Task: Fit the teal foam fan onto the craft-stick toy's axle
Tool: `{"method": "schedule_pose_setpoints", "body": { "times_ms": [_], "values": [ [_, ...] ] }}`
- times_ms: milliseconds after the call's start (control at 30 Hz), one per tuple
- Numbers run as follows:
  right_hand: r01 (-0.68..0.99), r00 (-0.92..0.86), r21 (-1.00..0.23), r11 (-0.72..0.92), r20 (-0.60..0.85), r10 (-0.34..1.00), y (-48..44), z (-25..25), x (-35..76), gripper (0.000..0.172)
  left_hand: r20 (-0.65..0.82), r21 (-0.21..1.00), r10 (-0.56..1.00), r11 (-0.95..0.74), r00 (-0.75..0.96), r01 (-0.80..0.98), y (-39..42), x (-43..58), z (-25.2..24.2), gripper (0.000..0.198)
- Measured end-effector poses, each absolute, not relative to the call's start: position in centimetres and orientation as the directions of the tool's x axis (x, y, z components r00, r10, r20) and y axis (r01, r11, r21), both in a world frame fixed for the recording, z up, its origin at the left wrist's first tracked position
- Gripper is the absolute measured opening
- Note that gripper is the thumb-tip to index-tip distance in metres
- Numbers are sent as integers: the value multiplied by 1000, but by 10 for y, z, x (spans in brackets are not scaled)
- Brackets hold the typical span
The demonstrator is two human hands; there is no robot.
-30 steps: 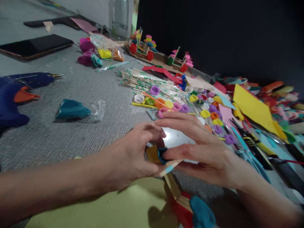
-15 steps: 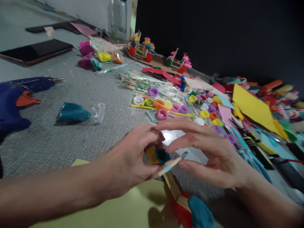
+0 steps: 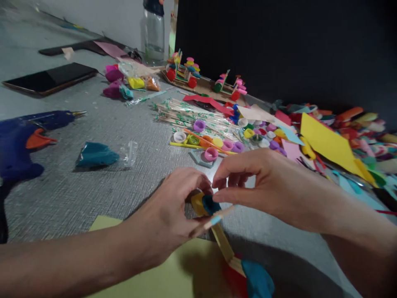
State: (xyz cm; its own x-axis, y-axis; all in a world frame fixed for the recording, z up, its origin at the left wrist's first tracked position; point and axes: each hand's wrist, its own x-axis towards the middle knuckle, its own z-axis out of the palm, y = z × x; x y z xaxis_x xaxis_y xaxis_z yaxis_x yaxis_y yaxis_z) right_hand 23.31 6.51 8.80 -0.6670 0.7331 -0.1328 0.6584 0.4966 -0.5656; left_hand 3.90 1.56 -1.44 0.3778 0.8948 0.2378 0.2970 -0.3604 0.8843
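My left hand is closed round a small yellow piece with a dab of dark blue clay at its right end. A thin wooden stick with a light blue band juts out by its thumb. My right hand comes from the right, thumb and forefinger pinched at the edge of the blue clay. Below them runs a craft stick model, with a red part and a larger blue clay lump at its lower end. Whether the yellow piece joins the model is hidden.
A yellow-green sheet lies under my forearms. To the left are a blue glue gun, a bag of blue clay and a phone. Bottle caps, wrapped sticks and two toy cars stand beyond.
My right hand has turned and drawn its fingers together, from spread round the piece to a pinch at the blue clay. My left hand keeps its hold. The view has tilted slightly upward.
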Motion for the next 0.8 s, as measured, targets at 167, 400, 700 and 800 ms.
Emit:
{"method": "schedule_pose_setpoints", "body": {
  "times_ms": [167, 400, 700, 800],
  "values": [
    [697, -697, -484, 529, -285, 658, 76, 94, 221, 15, 272, 879, 900, -377, 341, 293, 13, 40, -20, 28],
    [698, -714, -473, 537, -405, 572, 82, 101, 210, 19, 194, 898, 933, -293, 303, 328, 11, 41, -19, 35],
    [620, -776, -564, 545, -343, 528, 87, 89, 214, 18, 194, 894, 930, -299, 313, 334, 10, 40, -22, 33],
    [596, -794, -582, 553, -324, 514, 86, 89, 215, 19, 207, 891, 924, -313, 321, 328, 11, 40, -24, 33]
  ]
}}
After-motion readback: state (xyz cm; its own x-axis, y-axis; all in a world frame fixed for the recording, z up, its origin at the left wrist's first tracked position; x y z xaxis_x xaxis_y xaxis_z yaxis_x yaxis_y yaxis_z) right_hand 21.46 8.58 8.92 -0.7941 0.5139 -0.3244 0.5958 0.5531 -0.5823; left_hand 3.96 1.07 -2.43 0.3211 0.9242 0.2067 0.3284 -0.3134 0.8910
